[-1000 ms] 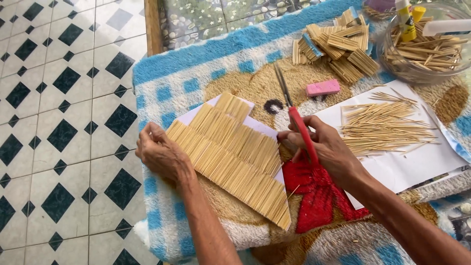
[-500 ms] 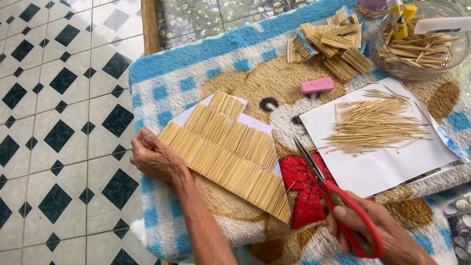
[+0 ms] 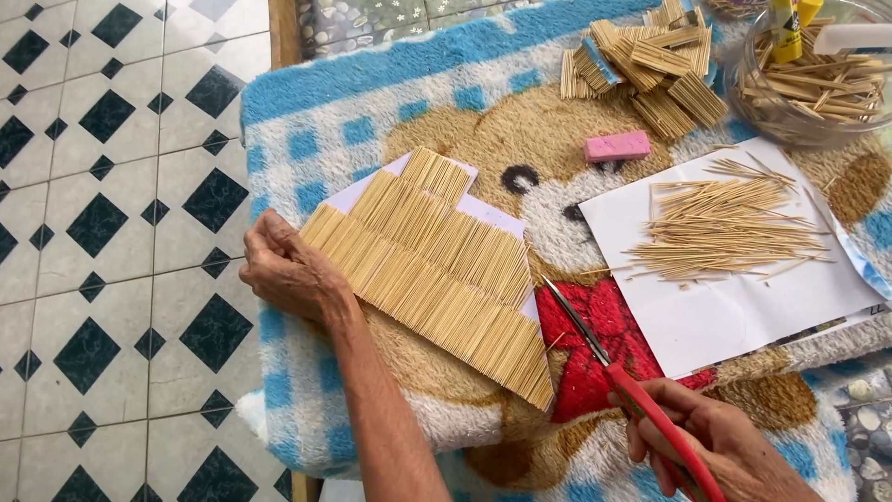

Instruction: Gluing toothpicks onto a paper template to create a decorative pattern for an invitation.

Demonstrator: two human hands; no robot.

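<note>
While the left hand (image 3: pixel 288 270) pressed the stepped toothpick panel (image 3: pixel 437 270) flat with curled fingers, the right hand (image 3: pixel 715 446) gripped red-handled scissors (image 3: pixel 623 376). Their blades lay just beside the panel's lower right edge, over open blanket (image 3: pixel 316 139).

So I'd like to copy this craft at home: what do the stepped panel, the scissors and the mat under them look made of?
The stepped panel looks like thin pale wooden or bamboo sticks, matte, laid side by side on white paper that shows at its top edge. The scissors have shiny grey blades, probably steel, and smooth red handles, likely plastic. The mat looks like fluffy synthetic fleece, going by its tufted pile.
</note>
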